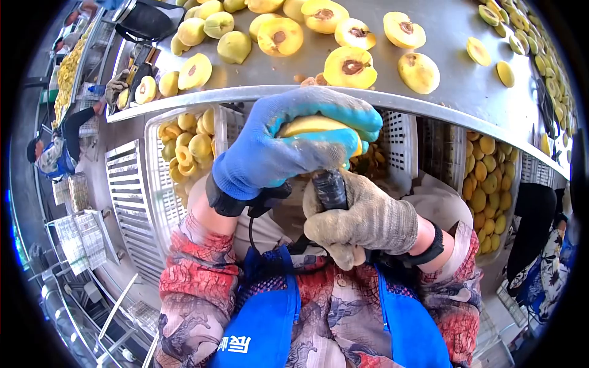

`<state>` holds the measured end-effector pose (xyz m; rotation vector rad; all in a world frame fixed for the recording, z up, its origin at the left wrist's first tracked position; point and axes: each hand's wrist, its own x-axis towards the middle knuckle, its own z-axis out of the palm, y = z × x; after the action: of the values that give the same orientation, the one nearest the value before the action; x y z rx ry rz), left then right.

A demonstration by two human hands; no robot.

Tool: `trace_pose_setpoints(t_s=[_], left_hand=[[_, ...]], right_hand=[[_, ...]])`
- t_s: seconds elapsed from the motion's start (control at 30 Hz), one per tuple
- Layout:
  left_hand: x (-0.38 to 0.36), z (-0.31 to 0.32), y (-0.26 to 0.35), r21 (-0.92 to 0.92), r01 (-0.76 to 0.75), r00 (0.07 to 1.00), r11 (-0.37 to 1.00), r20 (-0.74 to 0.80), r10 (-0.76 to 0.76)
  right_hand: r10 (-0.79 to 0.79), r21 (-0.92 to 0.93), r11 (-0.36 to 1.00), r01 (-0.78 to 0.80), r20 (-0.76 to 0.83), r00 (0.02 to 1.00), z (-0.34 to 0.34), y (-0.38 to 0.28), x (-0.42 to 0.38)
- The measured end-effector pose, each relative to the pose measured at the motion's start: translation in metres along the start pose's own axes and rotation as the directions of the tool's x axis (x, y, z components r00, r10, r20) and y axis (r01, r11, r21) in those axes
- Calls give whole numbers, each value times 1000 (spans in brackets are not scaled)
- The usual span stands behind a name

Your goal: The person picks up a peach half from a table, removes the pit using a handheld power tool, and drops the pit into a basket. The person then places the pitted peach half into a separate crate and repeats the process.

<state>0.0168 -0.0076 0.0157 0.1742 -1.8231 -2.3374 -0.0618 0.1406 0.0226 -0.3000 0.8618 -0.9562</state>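
My left hand (288, 138), in a blue and teal glove, is wrapped round a yellow peach (313, 126), mostly hidden by the fingers. Just below it my right hand (362, 221), in a grey knit glove, grips a tool by its black taped handle (330, 190). The tool's working end points up at the peach and is hidden. Both hands are in front of the metal table's near edge. On the table lie cut peach halves (350, 67) with brown pit hollows showing, and several whole-looking peaches (234, 47).
The metal table (454, 80) has a raised rim. Below it stand a white crate of peach halves (156, 147) at left and another crate (518, 208) at right. More halves are heaped at far right (552, 67). A person (61, 147) sits at far left; another (546, 245) at right.
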Motion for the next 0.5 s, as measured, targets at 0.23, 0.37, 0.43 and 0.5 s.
trace_pose_setpoints(t_s=[0.23,0.37,0.43,0.5], left_hand=[[-5,7,6,-163,53,998,985,-11,-56],[-5,9,8,-201,34,999,979,-21,-39],[-5,10,8,-189,45,997,981,-45,-55],[0,6,2,-233,-5,997,972,-70,-12]], right_hand=[[-32,431,895,-113,316,948,-3,10,-4],[-95,522,844,-121,367,925,0,8,-3],[-109,474,878,-62,326,939,0,6,-2],[-127,362,931,47,201,971,-2,7,4]])
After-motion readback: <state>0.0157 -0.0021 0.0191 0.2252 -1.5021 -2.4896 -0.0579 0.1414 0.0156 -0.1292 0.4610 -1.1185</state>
